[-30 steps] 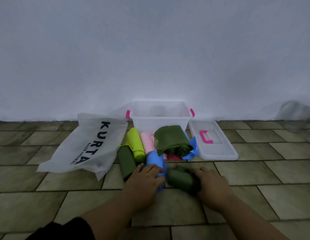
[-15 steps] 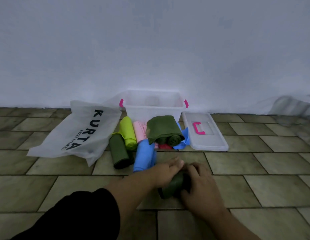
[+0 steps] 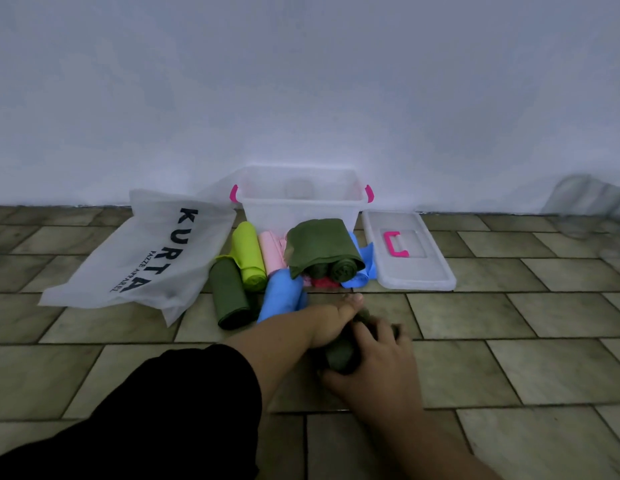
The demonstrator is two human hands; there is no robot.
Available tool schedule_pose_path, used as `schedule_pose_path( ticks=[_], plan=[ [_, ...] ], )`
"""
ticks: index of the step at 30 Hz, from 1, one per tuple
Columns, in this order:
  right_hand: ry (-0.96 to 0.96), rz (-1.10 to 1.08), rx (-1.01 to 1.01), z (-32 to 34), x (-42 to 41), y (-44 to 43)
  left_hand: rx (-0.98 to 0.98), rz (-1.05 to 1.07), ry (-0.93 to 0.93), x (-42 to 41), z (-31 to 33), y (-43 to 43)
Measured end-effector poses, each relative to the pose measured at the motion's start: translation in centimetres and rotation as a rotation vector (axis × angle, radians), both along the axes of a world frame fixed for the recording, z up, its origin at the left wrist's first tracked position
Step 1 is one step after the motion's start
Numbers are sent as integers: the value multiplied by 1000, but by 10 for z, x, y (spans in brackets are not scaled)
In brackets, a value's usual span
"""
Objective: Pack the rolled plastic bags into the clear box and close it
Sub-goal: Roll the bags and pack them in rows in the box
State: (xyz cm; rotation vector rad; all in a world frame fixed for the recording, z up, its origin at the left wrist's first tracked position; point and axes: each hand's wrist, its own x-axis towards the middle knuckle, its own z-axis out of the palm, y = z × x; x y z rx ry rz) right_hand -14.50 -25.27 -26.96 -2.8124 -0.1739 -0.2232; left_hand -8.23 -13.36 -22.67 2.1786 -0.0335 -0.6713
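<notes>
both the left grip (image 3: pixel 331 320) and right grip (image 3: pixel 377 362) clench the dark green rolled plastic bag (image 3: pixel 338 355) on the floor (image 3: pixel 509 358), near the clear plastic box (image 3: pixel 298 207); hold it tightly rolled when lifting.

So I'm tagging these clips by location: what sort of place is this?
Likely an indoor room, perhaps a home: tiled floor meets a plain white wall, and the clear box and its lid sit directly on the tiles.
</notes>
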Motion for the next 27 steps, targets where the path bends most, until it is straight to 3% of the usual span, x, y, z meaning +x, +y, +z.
schedule_pose_path(
  ticks=[4, 7, 10, 14, 18, 23, 27],
  plan=[
    [40, 23, -167, 8, -11, -8, -25, -30, 4, 1, -3, 2],
    [179, 166, -251, 20, -4, -18, 25, -56, -2, 1, -3, 3],
    [154, 276, -282, 26, 10, -28, 69, -112, -36, 1, 0, 3],
    [258, 365, -216, 40, 25, -35, 102, -128, -59, -3, 5, 4],
    [390, 361, 4, 47, 47, -44, 161, -184, -119, -5, 1, 3],
    [552, 343, 209, 40, 64, -48, 278, -218, -551, -25, -13, 3],
    [513, 325, 150, 29, 63, -52, 402, -256, -595, -39, -22, 7]
  ],
)
